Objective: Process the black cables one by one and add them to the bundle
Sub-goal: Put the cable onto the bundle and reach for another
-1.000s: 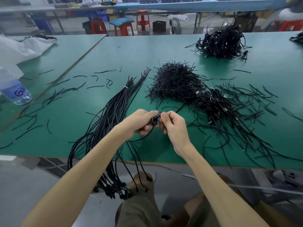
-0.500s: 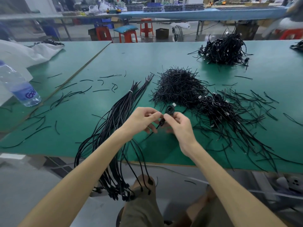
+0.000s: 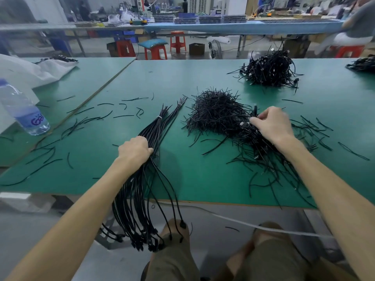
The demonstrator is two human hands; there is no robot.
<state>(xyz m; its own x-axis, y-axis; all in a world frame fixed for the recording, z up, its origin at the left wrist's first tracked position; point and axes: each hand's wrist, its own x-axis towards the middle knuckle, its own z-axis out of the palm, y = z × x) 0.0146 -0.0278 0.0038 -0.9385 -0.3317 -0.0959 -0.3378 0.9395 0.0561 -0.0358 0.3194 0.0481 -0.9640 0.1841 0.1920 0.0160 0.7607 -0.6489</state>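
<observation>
A long bundle of straightened black cables (image 3: 160, 126) lies on the green table (image 3: 203, 175), tied with a white band near its far end; its near ends hang over the front edge. My left hand (image 3: 135, 150) rests on the bundle with fingers curled over the cables. My right hand (image 3: 269, 123) reaches into the heap of coiled black cables (image 3: 255, 142) at the right and pinches one cable there. A pile of short black ties (image 3: 215, 112) sits between the bundle and the heap.
A water bottle (image 3: 24, 110) stands at the left. Another heap of black cables (image 3: 269, 67) sits at the far right. Loose tie scraps (image 3: 85, 120) litter the table. A white bag (image 3: 30, 72) lies far left. A white cord (image 3: 243, 222) runs under the table's front edge.
Both hands were together at the table's front, working a small coiled cable. Now they have parted: the left is on the bundle, the right has reached into the heap of coiled cables.
</observation>
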